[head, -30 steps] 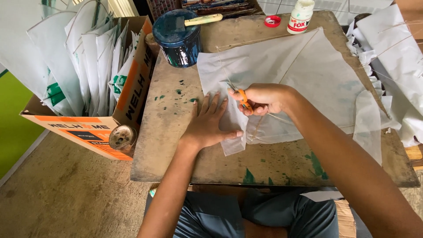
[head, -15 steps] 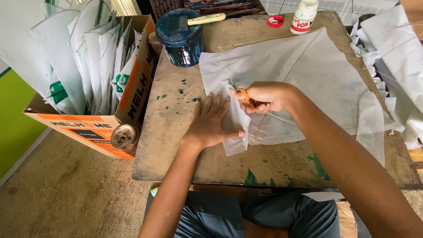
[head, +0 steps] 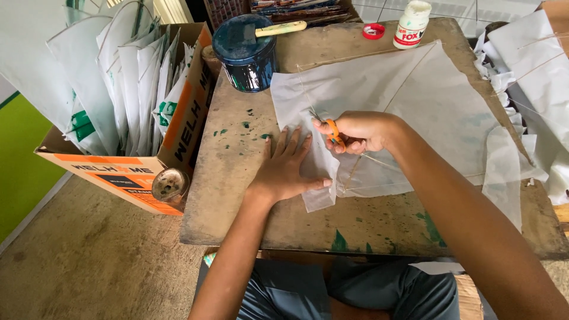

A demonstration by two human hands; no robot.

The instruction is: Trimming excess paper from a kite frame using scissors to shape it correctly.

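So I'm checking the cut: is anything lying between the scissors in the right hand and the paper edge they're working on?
Nothing visible does. The right hand holds the orange-handled scissors with the blades right at the white paper. The left hand lies flat on the paper just beside them, not across the blades.

Big open cardboard box [head: 184,118] with orange and white printed sides, sitting just left of the table, stuffed with upright white sheets carrying green label patches [head: 83,125]. Small white plastic glue bottle [head: 411,24] with a red-and-white label at the table's far edge, its round red cap [head: 373,31] lying just beside it. Dark blue round tin [head: 245,52] near the far left corner. No signs or screens anywhere.
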